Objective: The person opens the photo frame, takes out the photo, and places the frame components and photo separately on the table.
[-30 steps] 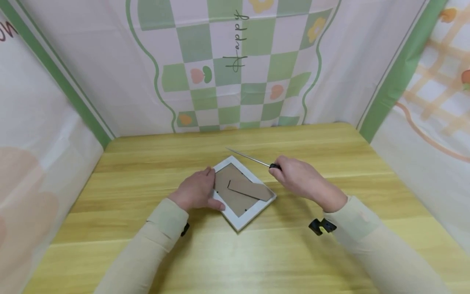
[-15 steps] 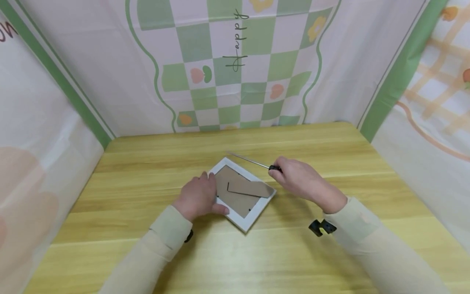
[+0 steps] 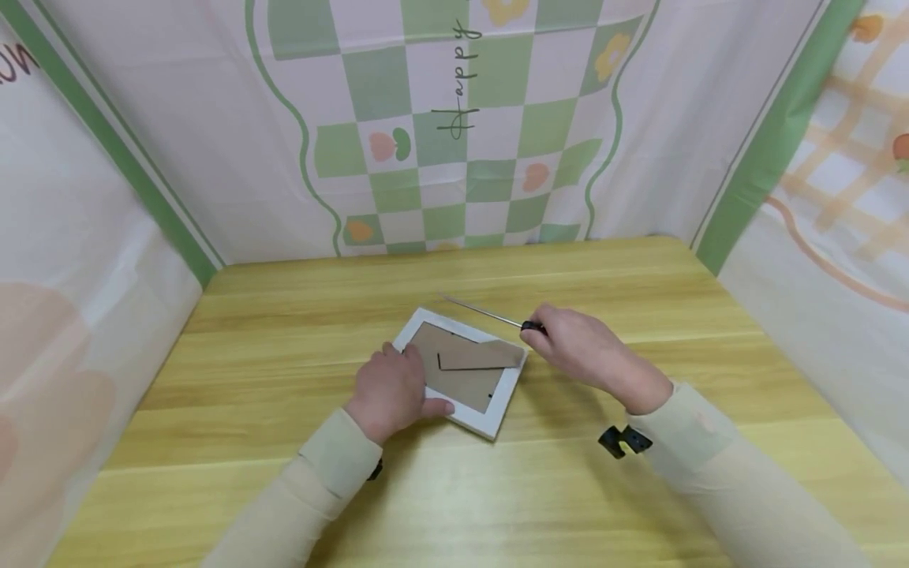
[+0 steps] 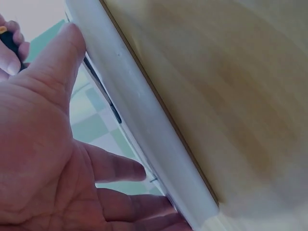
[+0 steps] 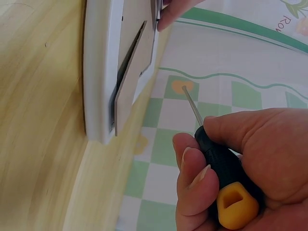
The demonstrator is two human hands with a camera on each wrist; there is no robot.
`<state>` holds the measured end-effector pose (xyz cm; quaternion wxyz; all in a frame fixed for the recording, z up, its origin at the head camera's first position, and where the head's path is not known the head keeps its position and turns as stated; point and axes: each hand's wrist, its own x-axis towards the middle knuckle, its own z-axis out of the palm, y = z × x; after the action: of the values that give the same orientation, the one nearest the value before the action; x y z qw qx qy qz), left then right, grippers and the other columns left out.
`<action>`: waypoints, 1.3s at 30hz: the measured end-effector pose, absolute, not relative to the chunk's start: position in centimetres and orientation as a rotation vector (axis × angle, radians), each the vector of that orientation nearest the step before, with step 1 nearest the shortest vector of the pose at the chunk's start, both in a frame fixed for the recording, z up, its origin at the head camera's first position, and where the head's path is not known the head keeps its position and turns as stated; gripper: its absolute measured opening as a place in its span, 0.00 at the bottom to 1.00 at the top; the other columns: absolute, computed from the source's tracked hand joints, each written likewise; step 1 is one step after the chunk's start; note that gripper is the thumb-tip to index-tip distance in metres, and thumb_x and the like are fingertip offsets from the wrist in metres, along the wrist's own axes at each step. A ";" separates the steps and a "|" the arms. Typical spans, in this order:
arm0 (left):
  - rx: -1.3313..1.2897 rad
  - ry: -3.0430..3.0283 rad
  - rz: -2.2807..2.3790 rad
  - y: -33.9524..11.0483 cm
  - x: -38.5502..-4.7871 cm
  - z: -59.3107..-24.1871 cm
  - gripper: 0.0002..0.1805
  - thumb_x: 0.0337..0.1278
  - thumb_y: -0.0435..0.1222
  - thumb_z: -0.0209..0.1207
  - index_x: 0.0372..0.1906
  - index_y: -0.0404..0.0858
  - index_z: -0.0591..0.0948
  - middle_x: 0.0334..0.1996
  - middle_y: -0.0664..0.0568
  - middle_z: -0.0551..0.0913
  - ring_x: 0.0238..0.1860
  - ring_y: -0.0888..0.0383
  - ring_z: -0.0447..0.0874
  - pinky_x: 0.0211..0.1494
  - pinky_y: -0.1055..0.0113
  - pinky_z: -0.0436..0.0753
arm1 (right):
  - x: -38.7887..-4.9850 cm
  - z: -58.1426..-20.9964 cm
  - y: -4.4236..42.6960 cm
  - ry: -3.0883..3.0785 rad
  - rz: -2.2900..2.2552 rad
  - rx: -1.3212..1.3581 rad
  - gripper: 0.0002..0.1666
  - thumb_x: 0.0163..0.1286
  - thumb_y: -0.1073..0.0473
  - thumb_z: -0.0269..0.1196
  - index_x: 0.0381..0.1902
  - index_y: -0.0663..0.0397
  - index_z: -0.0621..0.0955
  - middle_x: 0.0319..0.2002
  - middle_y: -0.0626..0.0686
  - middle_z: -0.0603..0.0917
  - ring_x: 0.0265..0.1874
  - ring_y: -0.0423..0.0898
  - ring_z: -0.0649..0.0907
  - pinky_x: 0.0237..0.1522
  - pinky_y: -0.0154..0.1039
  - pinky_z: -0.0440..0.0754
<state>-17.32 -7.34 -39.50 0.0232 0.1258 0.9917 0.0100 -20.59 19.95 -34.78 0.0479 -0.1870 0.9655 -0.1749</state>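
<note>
A white picture frame lies back side up on the table, showing a brown backing board and a hinged stand leg. My left hand rests on its left corner, thumb along the near edge and fingers on the left side. In the left wrist view, thumb and fingers look extended along the frame's edge. Above the table, just right of the frame, my right hand grips a screwdriver. Its black and yellow handle shows in the right wrist view; the shaft points left, past the far side of the frame.
The wood-grain table runs back to a hanging cloth with green and white checks. More printed cloth hangs at the left and right sides. Dark wrist mounts show below the sleeves.
The picture frame has turned counterclockwise under my left hand, which has shifted slightly right and nearer. My right hand and the screwdriver have stayed almost still.
</note>
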 end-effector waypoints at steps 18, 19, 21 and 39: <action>0.213 3.089 -0.151 -5.3 -15.9 -39.8 0.52 0.41 0.79 0.63 0.36 0.29 0.84 0.22 0.44 0.82 0.29 0.48 0.85 0.25 0.59 0.84 | -20.2 -34.9 20.1 2.965 -0.503 -0.575 0.16 0.81 0.51 0.57 0.49 0.58 0.82 0.35 0.49 0.84 0.30 0.44 0.77 0.36 0.44 0.77; 0.212 3.077 -0.171 -5.2 -16.0 -39.8 0.51 0.42 0.79 0.62 0.35 0.29 0.84 0.23 0.45 0.83 0.29 0.48 0.86 0.25 0.59 0.84 | -20.2 -34.9 20.1 2.966 -0.503 -0.576 0.15 0.81 0.51 0.57 0.49 0.58 0.82 0.35 0.49 0.84 0.30 0.44 0.77 0.36 0.44 0.77; 0.202 3.055 -0.178 -5.0 -16.0 -39.7 0.50 0.43 0.79 0.61 0.31 0.31 0.84 0.24 0.45 0.83 0.30 0.48 0.86 0.26 0.59 0.85 | -20.1 -35.0 20.2 2.970 -0.502 -0.579 0.15 0.81 0.51 0.57 0.49 0.58 0.82 0.35 0.49 0.84 0.29 0.44 0.77 0.35 0.44 0.76; 0.198 3.114 -0.164 -4.4 -15.2 -39.8 0.42 0.50 0.75 0.62 0.08 0.44 0.69 0.14 0.54 0.72 0.17 0.54 0.79 0.19 0.64 0.79 | -19.9 -35.3 20.0 2.989 -0.502 -0.590 0.15 0.80 0.51 0.58 0.49 0.57 0.83 0.38 0.49 0.87 0.32 0.43 0.80 0.39 0.47 0.80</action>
<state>-15.18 -4.38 -39.82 0.0083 0.0632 0.9966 -0.0526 -19.86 20.04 -35.33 0.0268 -0.1911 0.9676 -0.1626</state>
